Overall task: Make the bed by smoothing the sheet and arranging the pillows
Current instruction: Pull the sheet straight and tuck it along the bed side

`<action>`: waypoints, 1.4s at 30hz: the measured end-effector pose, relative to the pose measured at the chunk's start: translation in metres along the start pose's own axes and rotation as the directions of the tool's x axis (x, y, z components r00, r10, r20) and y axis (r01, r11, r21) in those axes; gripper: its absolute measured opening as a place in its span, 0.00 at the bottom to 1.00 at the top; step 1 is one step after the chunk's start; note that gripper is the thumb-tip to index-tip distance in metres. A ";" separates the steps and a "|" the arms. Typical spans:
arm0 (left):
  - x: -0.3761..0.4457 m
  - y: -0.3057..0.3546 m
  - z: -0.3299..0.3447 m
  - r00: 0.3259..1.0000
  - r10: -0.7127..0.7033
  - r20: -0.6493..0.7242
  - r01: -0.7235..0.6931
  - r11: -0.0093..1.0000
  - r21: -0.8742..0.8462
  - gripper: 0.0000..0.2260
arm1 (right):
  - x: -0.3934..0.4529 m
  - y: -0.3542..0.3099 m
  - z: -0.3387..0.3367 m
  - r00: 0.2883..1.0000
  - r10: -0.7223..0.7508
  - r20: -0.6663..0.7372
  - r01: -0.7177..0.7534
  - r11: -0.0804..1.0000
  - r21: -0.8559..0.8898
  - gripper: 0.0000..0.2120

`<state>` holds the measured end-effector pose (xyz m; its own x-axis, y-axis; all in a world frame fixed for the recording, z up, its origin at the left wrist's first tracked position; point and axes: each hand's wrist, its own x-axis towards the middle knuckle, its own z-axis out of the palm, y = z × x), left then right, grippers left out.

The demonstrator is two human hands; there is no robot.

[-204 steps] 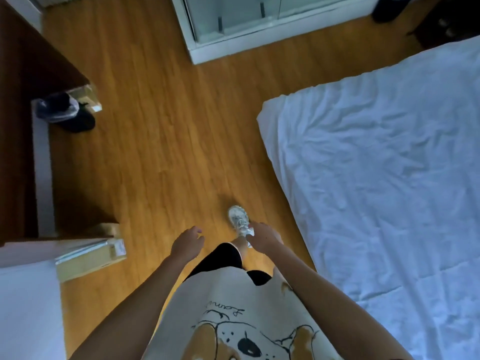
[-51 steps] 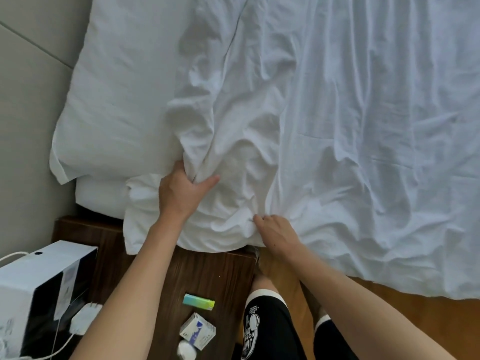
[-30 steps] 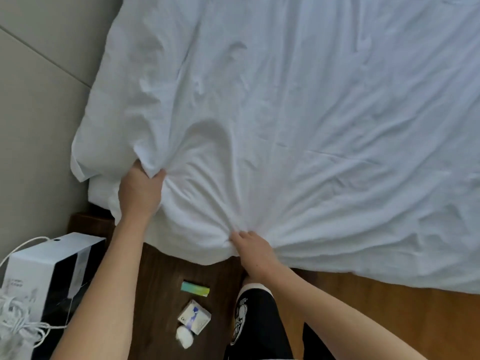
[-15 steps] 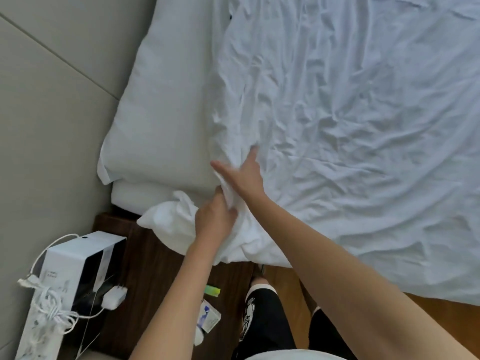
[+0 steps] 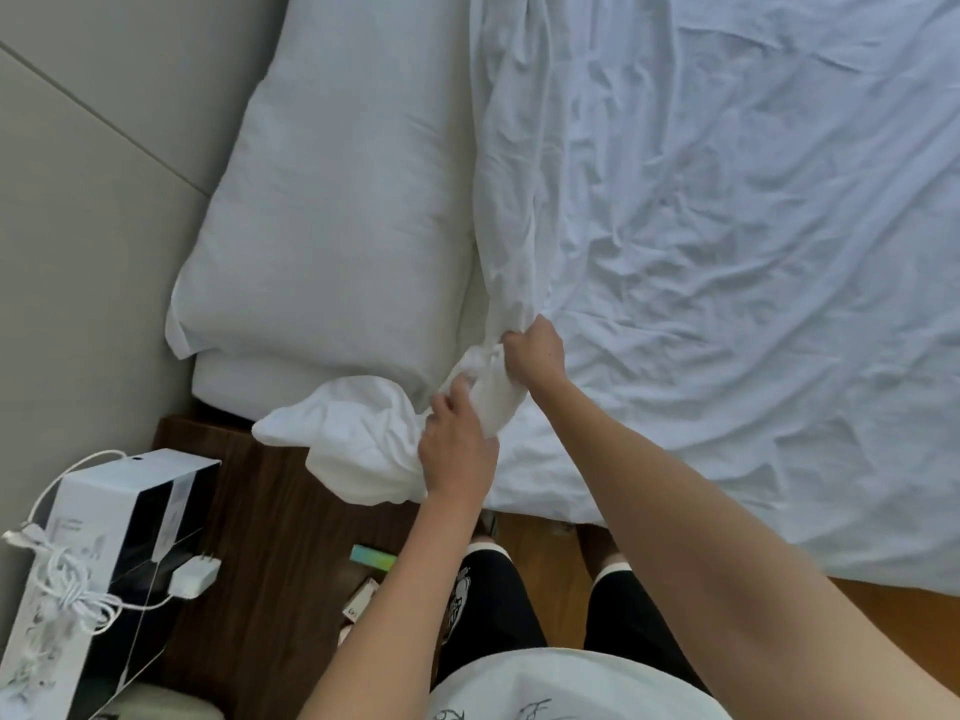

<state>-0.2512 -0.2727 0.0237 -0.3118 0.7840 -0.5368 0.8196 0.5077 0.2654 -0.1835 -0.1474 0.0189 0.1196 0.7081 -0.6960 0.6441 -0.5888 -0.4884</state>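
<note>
A wrinkled white sheet covers the bed on the right. Its top edge is bunched into a roll running down beside a white pillow that lies at the head of the bed against the wall. My right hand grips that bunched edge near the bed's side. My left hand holds the loose sheet corner, which hangs over the nightstand. The mattress edge shows under the pillow.
A dark wooden nightstand stands left of my legs, with a white and black box, a white charger and cable, and a small green item. A grey wall is at left. Wood floor runs along the bed.
The sheet, pulled up over the pillow a second ago, is drawn back off it. My right hand went from flat on the sheet to gripping the bunched edge; my left keeps the corner.
</note>
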 end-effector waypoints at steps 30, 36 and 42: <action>-0.253 0.423 0.173 0.952 0.276 0.130 -0.302 0.914 0.270 0.16 | 0.006 0.302 -0.455 0.993 -0.116 0.037 0.113 0.991 0.077 0.19; -0.308 0.463 0.241 0.967 0.243 0.076 -0.253 0.952 0.175 0.15 | -0.007 0.384 -0.492 0.994 -0.111 0.024 0.108 0.990 0.095 0.19; -0.379 0.530 0.288 0.988 0.155 -0.017 -0.154 0.987 0.049 0.12 | -0.023 0.451 -0.550 0.987 -0.161 0.001 0.160 0.984 0.072 0.25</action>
<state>0.4402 -0.4033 0.1367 -0.1885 0.8592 -0.4756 0.8806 0.3623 0.3054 0.5197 -0.2149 0.1045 0.0137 0.7932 -0.6088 0.5991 -0.4940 -0.6302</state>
